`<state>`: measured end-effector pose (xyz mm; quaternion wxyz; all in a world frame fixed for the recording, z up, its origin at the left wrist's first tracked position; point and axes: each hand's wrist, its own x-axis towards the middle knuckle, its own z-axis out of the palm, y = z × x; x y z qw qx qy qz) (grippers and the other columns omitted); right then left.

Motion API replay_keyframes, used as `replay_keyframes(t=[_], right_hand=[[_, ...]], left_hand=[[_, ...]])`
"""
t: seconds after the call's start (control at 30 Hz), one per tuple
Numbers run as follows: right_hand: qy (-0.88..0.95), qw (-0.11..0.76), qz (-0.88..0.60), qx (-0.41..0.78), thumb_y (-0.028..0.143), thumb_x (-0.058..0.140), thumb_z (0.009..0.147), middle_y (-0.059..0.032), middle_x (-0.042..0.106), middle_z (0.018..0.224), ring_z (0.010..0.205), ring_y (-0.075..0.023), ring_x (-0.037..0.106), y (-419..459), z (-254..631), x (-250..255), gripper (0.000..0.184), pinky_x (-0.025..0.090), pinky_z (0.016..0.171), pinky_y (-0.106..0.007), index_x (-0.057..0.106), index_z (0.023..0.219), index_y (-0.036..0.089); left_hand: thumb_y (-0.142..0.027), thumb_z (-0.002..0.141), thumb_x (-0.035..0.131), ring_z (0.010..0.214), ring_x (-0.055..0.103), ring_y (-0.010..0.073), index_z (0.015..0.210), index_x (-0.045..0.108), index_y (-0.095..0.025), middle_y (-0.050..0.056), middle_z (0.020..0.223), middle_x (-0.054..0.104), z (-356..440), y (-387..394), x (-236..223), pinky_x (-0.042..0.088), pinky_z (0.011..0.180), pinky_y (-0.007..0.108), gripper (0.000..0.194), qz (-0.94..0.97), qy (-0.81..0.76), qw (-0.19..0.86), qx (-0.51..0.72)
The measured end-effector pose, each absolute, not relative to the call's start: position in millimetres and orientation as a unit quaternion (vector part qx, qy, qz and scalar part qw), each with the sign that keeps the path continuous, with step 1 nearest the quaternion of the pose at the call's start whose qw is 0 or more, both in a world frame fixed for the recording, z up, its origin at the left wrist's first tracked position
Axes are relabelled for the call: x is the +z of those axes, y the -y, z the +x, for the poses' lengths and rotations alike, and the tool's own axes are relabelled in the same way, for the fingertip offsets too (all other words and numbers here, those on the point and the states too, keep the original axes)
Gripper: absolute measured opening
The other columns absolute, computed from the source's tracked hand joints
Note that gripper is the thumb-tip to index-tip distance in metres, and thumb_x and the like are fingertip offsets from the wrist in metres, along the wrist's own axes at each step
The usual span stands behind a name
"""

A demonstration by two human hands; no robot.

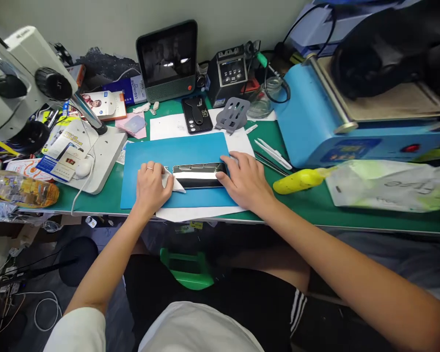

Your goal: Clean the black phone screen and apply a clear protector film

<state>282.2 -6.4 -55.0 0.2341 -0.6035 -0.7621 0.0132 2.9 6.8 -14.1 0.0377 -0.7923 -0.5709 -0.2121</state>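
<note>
A phone [198,176] with a dark, glossy face lies lengthwise on a blue mat [183,146]. My left hand [152,185], a ring on one finger, is closed on a folded white wipe [177,186] at the phone's left end. At the other end, my right hand [244,178] grips the phone's edge between thumb and fingers. White paper [201,212] shows from under the mat.
A screen device [168,61], a black phone back [197,115] and a soldering station [227,73] stand behind the mat. Tweezers [273,154], a yellow bottle [297,182] and a blue machine [315,122] are on the right; a microscope stand [108,154] is left.
</note>
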Motion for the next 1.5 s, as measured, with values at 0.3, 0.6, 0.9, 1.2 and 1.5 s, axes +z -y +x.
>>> replay_keyframes(t=[0.3,0.6,0.9,1.2,1.5], right_hand=[[0.758,0.217,-0.613,0.048,0.071,0.022,0.103,-0.0248,0.052,0.158,0.149,-0.0408,0.045,-6,275,-53,0.080,0.040,0.116,-0.064,0.057,0.145,0.013],[0.754,0.156,-0.632,0.087,0.064,0.013,0.106,-0.0183,0.040,0.170,0.159,-0.0345,0.032,-6,270,-42,0.080,0.031,0.126,-0.058,0.046,0.157,0.013],[0.749,0.166,-0.635,0.093,0.064,0.011,0.106,-0.0175,0.042,0.169,0.159,-0.0335,0.033,-9,269,-43,0.079,0.031,0.126,-0.058,0.050,0.154,0.014],[0.753,0.178,-0.627,0.089,0.061,0.016,0.107,-0.0175,0.045,0.167,0.158,-0.0348,0.037,-7,269,-43,0.074,0.034,0.125,-0.060,0.049,0.156,0.016],[0.738,0.270,-0.603,0.136,0.067,0.019,0.105,-0.0157,0.052,0.162,0.155,-0.0340,0.041,-13,286,-64,0.074,0.039,0.124,-0.057,0.055,0.149,0.020]], left_hand=[[-0.034,0.097,0.060,0.083,0.059,0.0244,0.069,0.054,-0.024,0.005,0.073,0.062,1,-8,-13,0.039,0.075,0.038,0.031,-0.823,0.538,0.031,-0.176],[-0.022,0.094,0.059,0.082,0.057,0.0225,0.072,0.049,-0.024,0.003,0.077,0.063,-4,-9,-12,0.039,0.076,0.037,0.025,-0.838,0.516,0.025,-0.176],[-0.017,0.098,0.053,0.093,0.058,0.0256,0.084,0.055,-0.023,0.007,0.091,0.066,-6,-10,-10,0.041,0.080,0.038,0.016,-0.844,0.509,0.002,-0.170],[-0.029,0.100,0.059,0.100,0.058,0.0261,0.097,0.061,-0.021,0.007,0.101,0.065,-9,-15,-2,0.046,0.088,0.038,0.009,-0.854,0.497,-0.045,-0.147],[-0.046,0.097,0.069,0.094,0.061,0.0239,0.097,0.063,-0.021,0.005,0.099,0.067,1,-74,17,0.045,0.078,0.034,0.026,-0.912,0.396,-0.097,-0.045]])
